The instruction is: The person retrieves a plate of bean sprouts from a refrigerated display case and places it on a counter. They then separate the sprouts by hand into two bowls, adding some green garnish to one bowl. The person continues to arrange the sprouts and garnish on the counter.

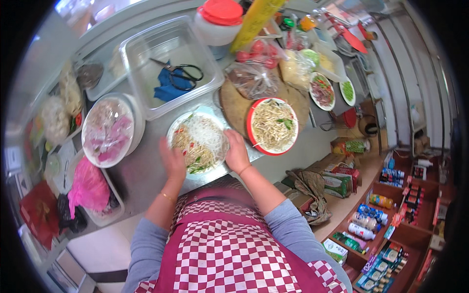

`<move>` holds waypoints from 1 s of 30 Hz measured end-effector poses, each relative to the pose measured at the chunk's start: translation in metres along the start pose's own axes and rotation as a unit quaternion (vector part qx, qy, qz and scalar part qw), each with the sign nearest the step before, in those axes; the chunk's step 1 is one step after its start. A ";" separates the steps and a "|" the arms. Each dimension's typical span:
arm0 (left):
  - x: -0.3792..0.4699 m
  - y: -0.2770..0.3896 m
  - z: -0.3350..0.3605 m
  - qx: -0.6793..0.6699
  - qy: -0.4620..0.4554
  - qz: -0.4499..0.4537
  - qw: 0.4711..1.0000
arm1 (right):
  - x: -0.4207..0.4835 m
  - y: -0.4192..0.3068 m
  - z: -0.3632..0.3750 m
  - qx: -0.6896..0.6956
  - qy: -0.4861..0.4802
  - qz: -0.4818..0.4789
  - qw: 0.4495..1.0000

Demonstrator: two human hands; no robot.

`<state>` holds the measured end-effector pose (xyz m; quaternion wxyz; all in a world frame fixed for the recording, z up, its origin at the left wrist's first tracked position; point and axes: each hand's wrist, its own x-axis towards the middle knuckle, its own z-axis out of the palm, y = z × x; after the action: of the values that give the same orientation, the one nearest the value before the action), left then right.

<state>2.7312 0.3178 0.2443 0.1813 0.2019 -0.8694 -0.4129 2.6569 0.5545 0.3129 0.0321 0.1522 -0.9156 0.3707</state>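
Note:
On the metal counter in front of me is a round plate (205, 122) of white rice noodles, bean sprouts, red chili pieces and green leaves. My right hand (237, 150) grips the plate's right rim, fingers along the edge. At the left rim is my left hand (174, 161), blurred, with thumb and fingers apart and nothing seen in it. A red-rimmed bowl (274, 126) heaped with bean sprouts stands to the right, against a round wooden cutting board (234, 99).
Behind the plate, a clear plastic tub (172, 73) holds black-handled scissors (183, 75) on a blue cloth (170, 86). Stacked plates (108, 130) with wrapped food and a pink bag (89, 186) are left. Bagged food (254, 78) lies on the board. Shelves of bottles (370, 219) stand right.

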 end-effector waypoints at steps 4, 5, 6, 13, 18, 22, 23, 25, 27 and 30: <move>0.001 -0.048 -0.007 -0.067 0.011 -0.179 0.982 | -0.046 0.021 -0.034 0.065 0.022 0.123 0.990; 0.002 -0.057 -0.010 -0.054 -0.014 -0.171 0.984 | -0.059 0.031 -0.042 0.048 0.032 0.136 0.989; 0.004 -0.064 -0.012 -0.046 -0.055 -0.194 0.978 | -0.072 0.041 -0.049 0.048 0.044 0.156 0.986; 0.014 -0.100 -0.027 -0.202 -0.199 -0.308 0.908 | -0.124 0.113 -0.077 0.121 0.151 0.396 0.897; 0.021 -0.053 -0.049 0.076 -0.059 -0.176 0.980 | -0.085 0.139 -0.147 0.078 0.201 0.333 0.918; 0.011 0.090 -0.014 0.015 0.065 0.026 0.997 | -0.023 0.166 -0.194 0.035 0.164 0.218 0.962; 0.012 0.133 0.009 0.023 0.024 0.090 0.995 | -0.006 0.173 -0.200 0.034 0.142 0.185 0.972; 0.009 0.212 0.059 0.036 -0.083 0.175 0.981 | 0.017 0.184 -0.207 -0.010 0.125 0.084 0.989; 0.009 0.278 0.111 0.008 -0.179 0.175 0.968 | 0.033 0.188 -0.209 0.011 0.065 0.082 0.994; 0.014 0.334 0.168 0.054 -0.253 0.179 0.949 | 0.049 0.188 -0.208 0.036 -0.011 0.065 0.997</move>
<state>2.5709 0.6117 0.4107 0.0154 -0.0586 -0.9296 -0.3636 2.5425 0.8135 0.3458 -0.0077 0.0980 -0.9098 0.4033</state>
